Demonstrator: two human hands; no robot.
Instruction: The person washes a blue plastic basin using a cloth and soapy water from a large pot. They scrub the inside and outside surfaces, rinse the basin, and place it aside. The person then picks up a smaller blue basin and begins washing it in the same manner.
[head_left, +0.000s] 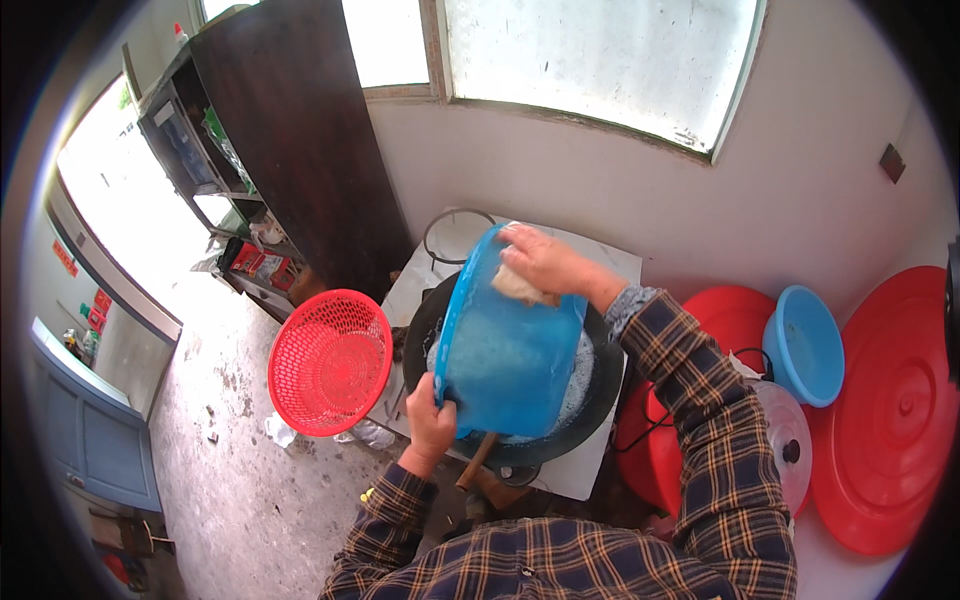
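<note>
A translucent blue plastic basin (502, 367) is tipped on its side over a large dark wok (611, 405), with its rim towards the left. My left hand (433, 424) grips the lower part of that rim, thumb on the near side. Up by the basin's far end, my right hand (544, 262) holds a beige pad or wad of cloth (521, 287) against the basin's outer wall. Sudsy water (577, 382) shows in the wok around the basin. A wooden handle (477, 461) sticks out over the wok's near edge; its other end is hidden.
The wok sits on a white-topped stand (574, 476) with a metal ring (442, 255) at the back. To the left is a red colander (330, 367). At right are a light-blue basin (806, 345), a metal pot lid (780, 427) and a large red lid (892, 450). A dark cabinet (292, 150) stands behind.
</note>
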